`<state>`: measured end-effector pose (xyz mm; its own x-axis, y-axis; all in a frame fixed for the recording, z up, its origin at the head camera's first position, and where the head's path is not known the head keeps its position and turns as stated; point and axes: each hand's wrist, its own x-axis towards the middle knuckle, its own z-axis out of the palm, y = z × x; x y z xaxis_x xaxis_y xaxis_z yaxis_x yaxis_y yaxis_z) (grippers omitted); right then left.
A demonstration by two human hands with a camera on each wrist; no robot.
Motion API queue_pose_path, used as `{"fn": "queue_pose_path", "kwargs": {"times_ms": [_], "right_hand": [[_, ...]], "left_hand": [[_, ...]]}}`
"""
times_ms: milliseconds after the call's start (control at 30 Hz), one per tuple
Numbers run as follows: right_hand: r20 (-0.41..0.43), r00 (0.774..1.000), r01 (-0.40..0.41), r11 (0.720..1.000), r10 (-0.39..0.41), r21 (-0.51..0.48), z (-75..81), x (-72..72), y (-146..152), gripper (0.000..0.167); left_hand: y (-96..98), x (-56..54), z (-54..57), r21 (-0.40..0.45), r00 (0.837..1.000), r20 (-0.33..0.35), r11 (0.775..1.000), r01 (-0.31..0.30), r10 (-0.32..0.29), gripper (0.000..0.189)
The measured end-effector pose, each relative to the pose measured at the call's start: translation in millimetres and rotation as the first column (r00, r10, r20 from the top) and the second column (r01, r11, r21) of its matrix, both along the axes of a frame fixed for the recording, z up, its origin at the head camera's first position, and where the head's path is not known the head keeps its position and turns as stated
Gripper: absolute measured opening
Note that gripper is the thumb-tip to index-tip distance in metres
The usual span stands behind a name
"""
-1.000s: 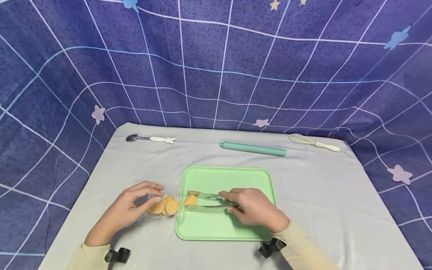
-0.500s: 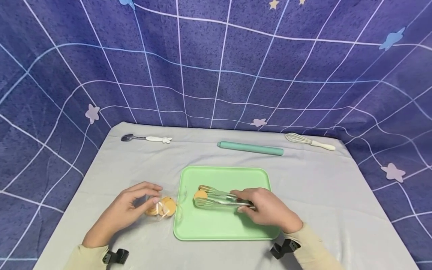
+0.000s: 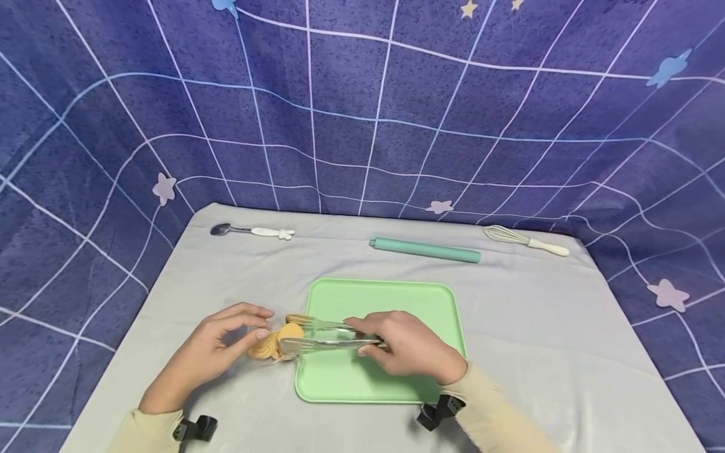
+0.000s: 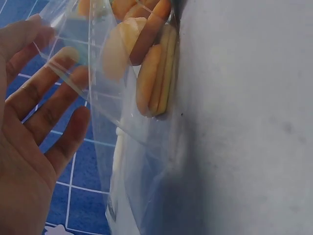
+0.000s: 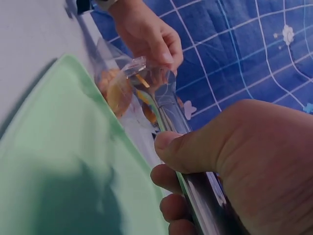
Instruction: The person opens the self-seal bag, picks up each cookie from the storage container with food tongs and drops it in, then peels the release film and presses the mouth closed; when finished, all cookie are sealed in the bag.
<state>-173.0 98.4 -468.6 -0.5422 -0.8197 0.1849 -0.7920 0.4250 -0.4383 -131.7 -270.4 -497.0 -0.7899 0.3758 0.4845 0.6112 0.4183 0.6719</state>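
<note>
My left hand pinches the rim of a clear plastic bag between thumb and forefinger, other fingers spread. Inside the bag lie several golden biscuits, some oval and stacked, left of the green tray. Metal tongs are gripped in my right hand, thumb on one arm and fingers round the other. Their slotted tips are spread at the bag's mouth, over the tray's left edge. A round biscuit shows between the tips; whether they squeeze it I cannot tell.
Along the back of the cloth-covered table lie a spoon with a white handle, a teal rolling pin and a pale whisk. A blue patterned curtain stands behind.
The tongs went right over the tray with a biscuit at their tips, then back left to the bag with a biscuit still between them. My left hand stays on the bag.
</note>
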Motion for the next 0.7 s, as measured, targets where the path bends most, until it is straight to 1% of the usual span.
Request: {"fn": "queue_pose_path", "kwargs": {"times_ms": [33,233,300,367,433,533,600,700], "right_hand": [[-0.015,1.000,0.000,1.000,0.000,0.006,0.2,-0.7,-3,0.048],[-0.070,0.998,0.007,0.998,-0.003,0.060,6.7,-0.8,-20,0.049],[-0.080,0.997,0.008,0.997,-0.002,0.076,8.6,-0.7,-26,0.049],[-0.088,0.996,0.011,0.996,-0.003,0.089,9.4,-0.9,-30,0.051],[-0.079,0.997,0.017,0.995,-0.009,0.095,9.1,-0.8,-32,0.053],[-0.053,0.998,0.034,0.995,-0.029,0.089,10.0,1.1,-28,0.057],[-0.033,0.998,0.050,0.996,-0.047,0.074,11.3,3.2,-20,0.059],[-0.012,0.996,0.089,0.996,-0.089,0.030,13.6,8.0,-1,0.066]], "left_hand": [[0.1,-0.3,0.0,0.003,1.000,0.006,1.000,0.000,0.000,0.038],[2.4,-1.6,-0.7,0.020,1.000,-0.021,1.000,0.008,-0.008,0.038],[3.1,-1.6,-0.8,0.024,1.000,-0.028,1.000,0.002,-0.001,0.038],[3.2,-2.1,-1.1,0.032,0.999,-0.050,0.999,0.001,0.001,0.038],[3.4,-2.7,-1.2,0.042,0.998,-0.068,0.999,0.003,0.000,0.038],[4.2,-3.9,-1.9,0.054,0.997,-0.075,0.998,0.016,-0.012,0.038],[4.9,-4.1,-2.6,0.052,0.998,-0.057,0.999,0.013,-0.010,0.037],[5.6,-3.6,-3.2,0.040,0.999,-0.036,0.999,0.000,0.001,0.035]]}}
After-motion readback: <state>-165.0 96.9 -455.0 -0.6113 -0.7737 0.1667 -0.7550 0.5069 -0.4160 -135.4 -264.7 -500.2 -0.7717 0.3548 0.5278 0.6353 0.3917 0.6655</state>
